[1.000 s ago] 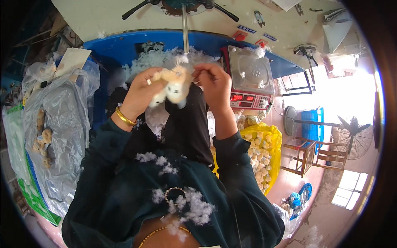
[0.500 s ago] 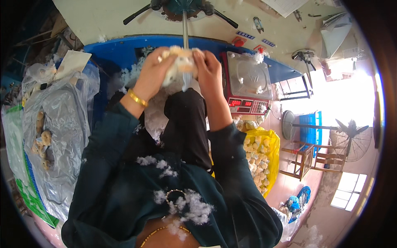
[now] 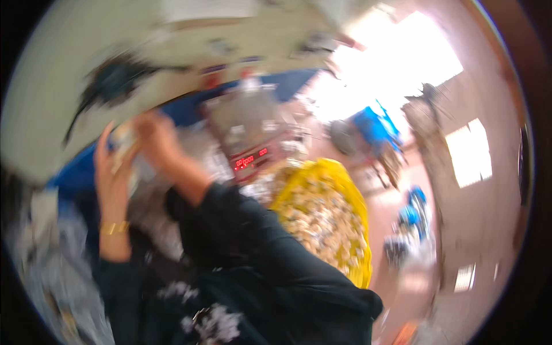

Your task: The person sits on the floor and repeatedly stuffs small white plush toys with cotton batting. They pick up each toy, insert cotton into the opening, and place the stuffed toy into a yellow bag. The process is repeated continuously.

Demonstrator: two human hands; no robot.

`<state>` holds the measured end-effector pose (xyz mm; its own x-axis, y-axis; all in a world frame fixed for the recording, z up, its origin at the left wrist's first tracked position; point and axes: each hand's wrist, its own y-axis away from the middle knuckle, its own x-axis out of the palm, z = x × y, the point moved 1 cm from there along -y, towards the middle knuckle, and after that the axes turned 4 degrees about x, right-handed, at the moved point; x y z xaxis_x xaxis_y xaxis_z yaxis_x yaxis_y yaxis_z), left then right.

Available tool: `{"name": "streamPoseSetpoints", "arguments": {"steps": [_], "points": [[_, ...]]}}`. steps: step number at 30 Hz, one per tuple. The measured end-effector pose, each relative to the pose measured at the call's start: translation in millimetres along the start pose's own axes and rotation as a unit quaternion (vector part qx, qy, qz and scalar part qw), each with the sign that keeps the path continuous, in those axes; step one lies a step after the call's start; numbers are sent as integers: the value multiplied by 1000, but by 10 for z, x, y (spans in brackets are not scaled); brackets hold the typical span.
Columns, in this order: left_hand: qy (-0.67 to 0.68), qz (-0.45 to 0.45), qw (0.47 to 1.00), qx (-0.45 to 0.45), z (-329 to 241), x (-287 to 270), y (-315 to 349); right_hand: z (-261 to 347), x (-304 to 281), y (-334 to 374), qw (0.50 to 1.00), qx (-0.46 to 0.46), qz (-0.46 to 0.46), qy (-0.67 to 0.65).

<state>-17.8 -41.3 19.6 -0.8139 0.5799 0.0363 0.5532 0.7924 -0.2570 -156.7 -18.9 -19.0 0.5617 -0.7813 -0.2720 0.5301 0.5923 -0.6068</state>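
The whole view is smeared by motion. A small cream-and-tan plush piece (image 3: 122,138) is at the left, in front of the machine on the worktable. My left hand (image 3: 112,172), with a gold bangle at the wrist, grips it with the fingers up along its side. Close against its right side is my right hand (image 3: 156,138), whose fingers are too blurred to make out. The dark machine head with handles (image 3: 112,80) is just beyond both hands. White stuffing tufts (image 3: 215,325) cling to my dark top.
A red scale (image 3: 250,155) with a lit display stands right of my hands. A yellow bag (image 3: 359,230) full of small plush pieces sits on the floor at my right. Farther right are a blue crate (image 3: 376,129) and bundled bags (image 3: 411,224). Clear plastic sheeting (image 3: 34,270) lies left.
The view has swung to the right, so my hands and the machine now appear farther left and the yellow bag shows more fully. The metal tube by the plush piece no longer shows.
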Motion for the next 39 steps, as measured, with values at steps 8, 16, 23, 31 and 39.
{"name": "streamPoseSetpoints", "arguments": {"steps": [8, 16, 23, 31, 39], "points": [[-215, 67, 963, 152, 141, 261, 140, 146, -309, 89, 953, 153, 115, -233], [-194, 101, 971, 100, 268, -209, 193, 395, -53, 290, 985, 113, 81, -106], [-193, 143, 960, 140, 181, -15, 182, 404, -283, 190, 948, 181, 167, -201], [-133, 106, 977, 126, 342, 153, 297, 460, -539, 122, 966, 94, 237, -49], [-149, 131, 971, 131, 374, -171, 360, 686, -317, 357, 976, 112, 187, 16]]}}
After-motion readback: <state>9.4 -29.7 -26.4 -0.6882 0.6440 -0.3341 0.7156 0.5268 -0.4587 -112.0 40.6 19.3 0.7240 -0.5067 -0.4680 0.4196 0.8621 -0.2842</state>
